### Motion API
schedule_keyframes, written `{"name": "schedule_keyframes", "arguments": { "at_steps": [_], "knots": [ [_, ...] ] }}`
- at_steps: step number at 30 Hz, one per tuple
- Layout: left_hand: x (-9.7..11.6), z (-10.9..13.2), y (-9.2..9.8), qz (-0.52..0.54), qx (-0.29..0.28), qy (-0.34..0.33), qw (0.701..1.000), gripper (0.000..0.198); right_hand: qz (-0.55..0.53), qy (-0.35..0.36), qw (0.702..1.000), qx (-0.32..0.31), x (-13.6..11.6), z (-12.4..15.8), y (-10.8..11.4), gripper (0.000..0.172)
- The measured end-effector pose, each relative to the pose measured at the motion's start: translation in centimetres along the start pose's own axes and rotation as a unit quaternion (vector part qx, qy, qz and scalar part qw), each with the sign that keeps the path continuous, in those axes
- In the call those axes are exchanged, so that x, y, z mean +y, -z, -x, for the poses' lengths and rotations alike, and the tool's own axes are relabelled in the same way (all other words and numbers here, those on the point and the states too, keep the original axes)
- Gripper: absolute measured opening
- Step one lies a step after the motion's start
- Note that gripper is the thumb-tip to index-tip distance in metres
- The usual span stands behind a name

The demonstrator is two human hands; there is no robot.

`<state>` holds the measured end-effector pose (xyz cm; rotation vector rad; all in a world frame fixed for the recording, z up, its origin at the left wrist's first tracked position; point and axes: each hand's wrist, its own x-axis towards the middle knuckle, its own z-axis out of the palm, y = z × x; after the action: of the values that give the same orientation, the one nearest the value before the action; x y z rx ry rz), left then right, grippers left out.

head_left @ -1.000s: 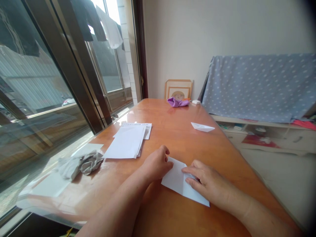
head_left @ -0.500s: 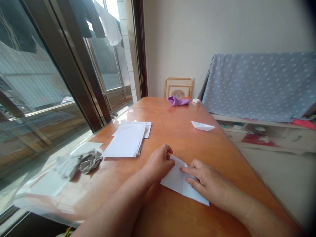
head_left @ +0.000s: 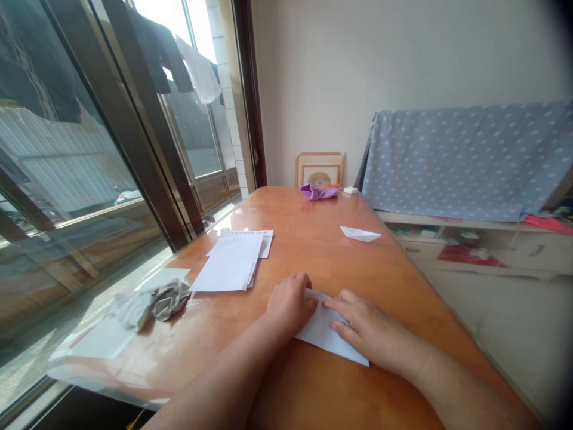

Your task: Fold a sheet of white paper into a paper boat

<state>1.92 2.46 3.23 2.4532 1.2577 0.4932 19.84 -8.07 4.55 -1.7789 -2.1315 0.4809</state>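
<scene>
A folded white sheet of paper point(head_left: 326, 334) lies on the orange wooden table point(head_left: 313, 251) right in front of me. My left hand point(head_left: 290, 303) rests on its left edge with the fingers curled and pressed onto the paper. Lying flat over the sheet's right half is my right hand point(head_left: 367, 331), fingers stretched out and pointing left towards the other hand. The two hands almost touch at the paper's top edge.
A stack of white sheets point(head_left: 235, 266) lies to the left, a crumpled grey cloth point(head_left: 156, 301) near the window side. Farther off sit a folded paper boat point(head_left: 359, 233), a purple cloth point(head_left: 317, 192) and a framed picture point(head_left: 319, 169). A dotted blue-covered sofa point(head_left: 465, 158) stands right.
My hands have drawn closer together over the paper, the left one sliding right onto its edge. The view has shifted slightly.
</scene>
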Motion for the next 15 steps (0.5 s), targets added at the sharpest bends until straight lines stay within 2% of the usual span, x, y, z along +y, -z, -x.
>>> {"name": "schedule_keyframes", "arguments": {
  "at_steps": [2,8,12,15],
  "knots": [
    [0.6,0.2,0.2,-0.009,0.003,-0.015,1.000,0.015,-0.009,-0.010,1.000,0.014,0.0,0.0,0.0,0.031],
    [1.9,1.1,0.8,-0.020,-0.003,-0.055,0.998,0.013,-0.023,-0.013,1.000,0.015,-0.1,-0.1,0.0,0.015],
    [1.6,2.0,1.2,-0.005,0.003,-0.058,0.998,0.017,-0.033,-0.004,0.999,0.018,0.2,-0.1,-0.2,0.018],
    [1.3,2.8,1.3,0.007,0.006,-0.093,0.996,0.018,-0.040,-0.003,0.999,0.018,0.3,-0.2,-0.3,0.022]
  ]
}}
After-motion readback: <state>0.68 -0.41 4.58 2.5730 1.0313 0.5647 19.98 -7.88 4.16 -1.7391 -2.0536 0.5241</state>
